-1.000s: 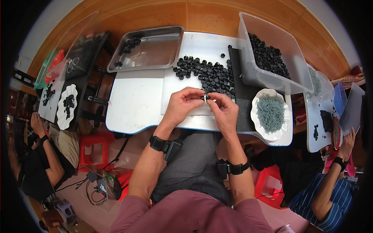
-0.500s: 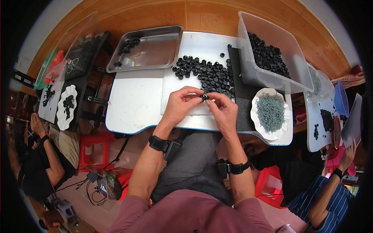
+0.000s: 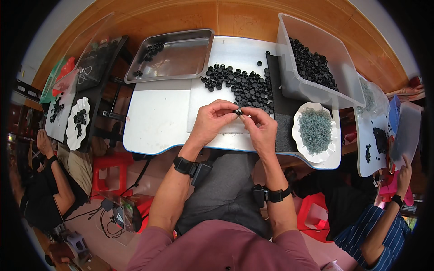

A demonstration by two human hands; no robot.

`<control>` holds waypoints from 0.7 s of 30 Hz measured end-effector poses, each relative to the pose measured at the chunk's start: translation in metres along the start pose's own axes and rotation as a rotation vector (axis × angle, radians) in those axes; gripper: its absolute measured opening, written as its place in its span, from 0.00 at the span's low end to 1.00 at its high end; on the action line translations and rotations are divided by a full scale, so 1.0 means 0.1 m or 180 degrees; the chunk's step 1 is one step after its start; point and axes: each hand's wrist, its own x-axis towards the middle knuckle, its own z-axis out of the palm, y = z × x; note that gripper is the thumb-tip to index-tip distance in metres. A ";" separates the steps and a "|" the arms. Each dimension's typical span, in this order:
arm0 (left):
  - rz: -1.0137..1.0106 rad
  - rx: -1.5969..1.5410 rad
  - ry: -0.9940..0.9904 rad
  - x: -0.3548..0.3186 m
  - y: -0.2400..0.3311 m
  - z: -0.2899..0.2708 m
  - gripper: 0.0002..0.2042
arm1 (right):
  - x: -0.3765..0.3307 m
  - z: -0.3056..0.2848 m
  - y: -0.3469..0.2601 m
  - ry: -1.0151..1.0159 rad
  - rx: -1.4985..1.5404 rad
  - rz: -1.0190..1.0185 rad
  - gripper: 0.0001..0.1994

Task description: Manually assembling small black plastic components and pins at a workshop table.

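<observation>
Between my left hand (image 3: 211, 121) and my right hand (image 3: 261, 129) is a small round black cap (image 3: 238, 112). The fingertips of both hands pinch it from either side, above the near part of the white table. Just beyond my hands spreads a loose heap of similar black caps (image 3: 253, 90). To the right, a white scalloped dish (image 3: 296, 134) holds a tangled pile of small grey-green pieces (image 3: 313, 131), too fine to make out singly. My fingers partly cover the held cap.
A steel tray (image 3: 190, 75) with a few black caps stands at the back left. A translucent plastic bin (image 3: 312, 88) full of black caps is at the back right, by a dark mat (image 3: 284, 122). Co-workers sit at tables on both sides, one in a striped shirt (image 3: 388, 235).
My hands stay almost in place, still pinching the black cap. The co-worker on the right has shifted the translucent sheet-like thing slightly downward.
</observation>
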 end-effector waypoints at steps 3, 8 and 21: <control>0.0169 0.0051 -0.0022 -0.01 -0.02 -0.01 0.10 | -0.01 -0.01 -0.01 -0.0079 0.0002 0.0005 0.09; 0.0186 0.0265 -0.0104 -0.01 -0.01 0.01 0.11 | -0.01 -0.02 0.00 -0.0141 -0.0024 0.0006 0.08; 0.0195 0.0291 -0.0029 -0.02 -0.01 0.03 0.11 | 0.00 -0.03 0.02 -0.0097 0.0180 0.0116 0.09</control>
